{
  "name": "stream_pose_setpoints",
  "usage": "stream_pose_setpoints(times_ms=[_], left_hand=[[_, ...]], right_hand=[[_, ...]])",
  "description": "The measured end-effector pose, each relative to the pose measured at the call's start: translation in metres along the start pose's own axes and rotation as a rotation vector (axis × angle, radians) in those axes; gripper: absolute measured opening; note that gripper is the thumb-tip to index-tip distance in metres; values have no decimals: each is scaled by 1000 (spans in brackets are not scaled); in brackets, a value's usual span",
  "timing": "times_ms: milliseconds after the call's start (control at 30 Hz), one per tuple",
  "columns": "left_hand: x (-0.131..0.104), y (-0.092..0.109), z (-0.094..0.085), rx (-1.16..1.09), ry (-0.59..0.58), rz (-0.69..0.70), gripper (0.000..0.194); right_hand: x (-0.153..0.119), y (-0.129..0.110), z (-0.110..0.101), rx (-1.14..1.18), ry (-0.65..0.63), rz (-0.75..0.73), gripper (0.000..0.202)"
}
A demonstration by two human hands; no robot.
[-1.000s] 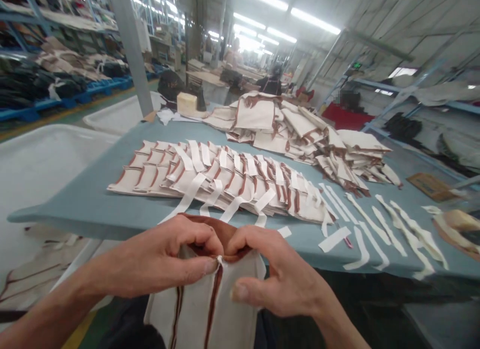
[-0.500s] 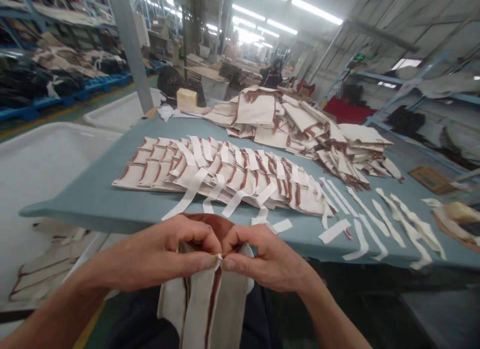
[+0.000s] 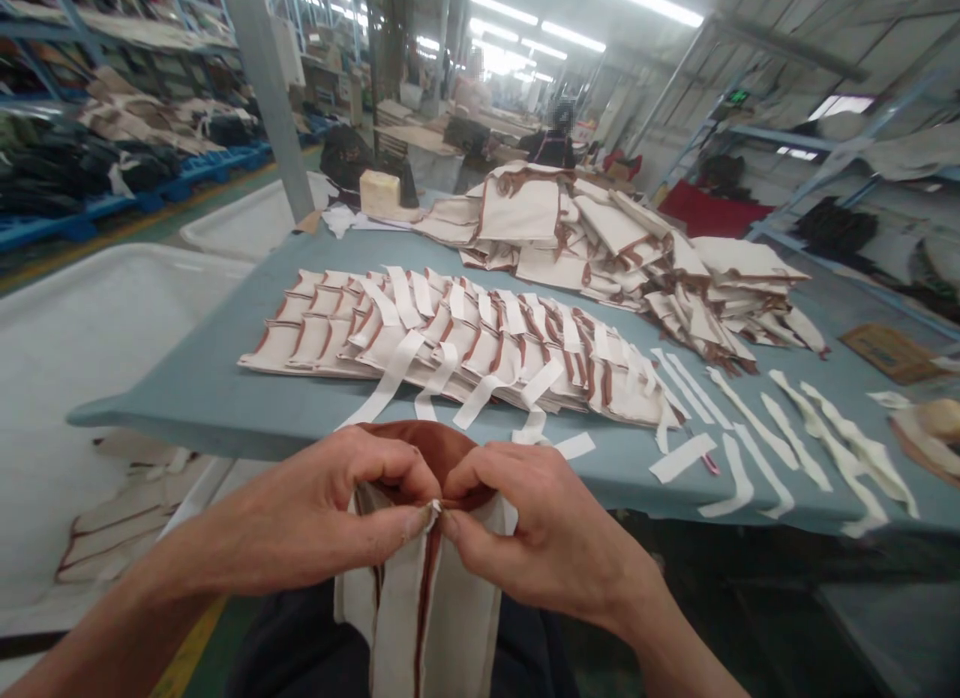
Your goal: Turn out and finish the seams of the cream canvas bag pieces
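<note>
A cream fabric piece with brown edging and a brown lining (image 3: 461,598) hangs in front of my lap, its top rim opened into a loop. My left hand (image 3: 352,508) pinches that rim between thumb and curled fingers, on the left of a seam. Close beside it, my right hand (image 3: 517,518) pinches the same rim on the right of the seam. The two thumb tips nearly meet there. Just beyond my hands, overlapping rows of cream pieces with brown edges (image 3: 322,330) lie on the table, with white fabric strips (image 3: 394,378) draped over them.
The blue-grey table (image 3: 195,398) carries a large heap of cream pieces (image 3: 525,213) at the back, a yellowish block (image 3: 380,193), and loose white strips (image 3: 739,473) at the right. White bins (image 3: 90,308) stand at the left near a metal post (image 3: 274,98). A person (image 3: 551,143) is far back.
The table and its contents appear shifted slightly right as the camera view turned. Both hands keep their pinch on the fabric rim, my right wrist a little lower.
</note>
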State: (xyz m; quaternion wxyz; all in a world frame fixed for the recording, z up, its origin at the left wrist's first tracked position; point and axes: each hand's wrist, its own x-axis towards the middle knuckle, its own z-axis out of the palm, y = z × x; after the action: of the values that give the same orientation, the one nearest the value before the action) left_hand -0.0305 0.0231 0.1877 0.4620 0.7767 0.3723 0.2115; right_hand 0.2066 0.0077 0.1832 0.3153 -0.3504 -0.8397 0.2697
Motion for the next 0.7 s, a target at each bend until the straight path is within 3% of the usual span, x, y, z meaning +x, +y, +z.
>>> stream_pose_setpoints(times_ms=[133,300,500,700], left_hand=[[-2,-1,4,75,30,-10,13],[-1,-1,7,142,82,-46,20],[2,-9,19,41,163,-158,21],[-4,-6,25,111,249,-90,24]], right_hand=[[0,5,5,91,-18,73,13],[-1,11,13,122,-13,127,12],[0,22,22,193,-5,209,12],[-4,20,21,-26,167,-69,8]])
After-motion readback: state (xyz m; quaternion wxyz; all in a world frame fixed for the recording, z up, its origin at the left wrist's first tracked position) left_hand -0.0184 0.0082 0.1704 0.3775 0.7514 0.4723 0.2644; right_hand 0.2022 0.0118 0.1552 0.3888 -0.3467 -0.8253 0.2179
